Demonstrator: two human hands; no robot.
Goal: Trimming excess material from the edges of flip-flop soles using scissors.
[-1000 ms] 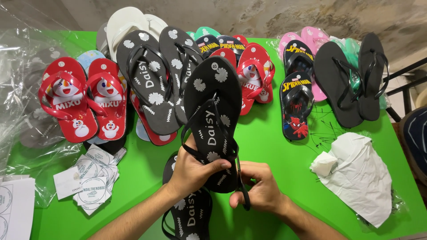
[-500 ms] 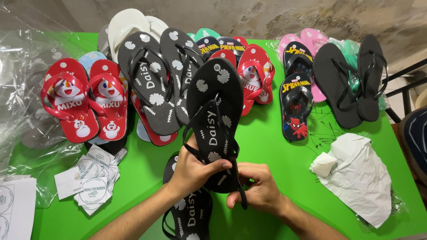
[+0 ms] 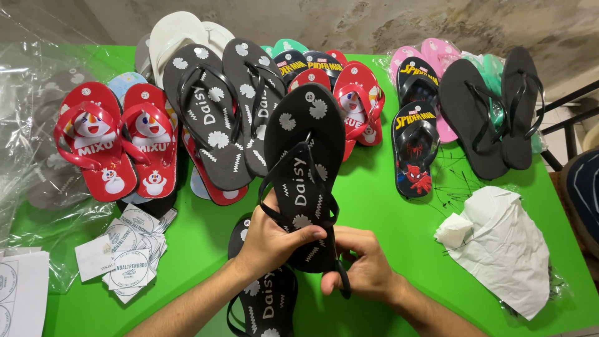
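Observation:
A black flip-flop with white flower marks [image 3: 306, 134] is lifted over the green table [image 3: 380, 206], toe pointing away from me. My left hand [image 3: 269, 240] grips its heel end from the left, thumb across the sole. My right hand [image 3: 360, 269] holds the heel from the right and pinches the loose end of the black strap [image 3: 342, 282], which hangs off the sole. A matching black flip-flop [image 3: 265, 306] lies on the table under my left wrist.
Many flip-flops lie across the back: a red pair [image 3: 115, 140] at left, a black flowered pair [image 3: 228, 106], plain black ones [image 3: 493, 112] at right. Round paper tags [image 3: 128, 256] and clear plastic bags [image 3: 28, 125] sit at left, crumpled white paper [image 3: 505, 246] at right.
The held flip-flop has shifted very slightly; both hands keep their grip at the heel and my right fingers have worked the strap end a little lower.

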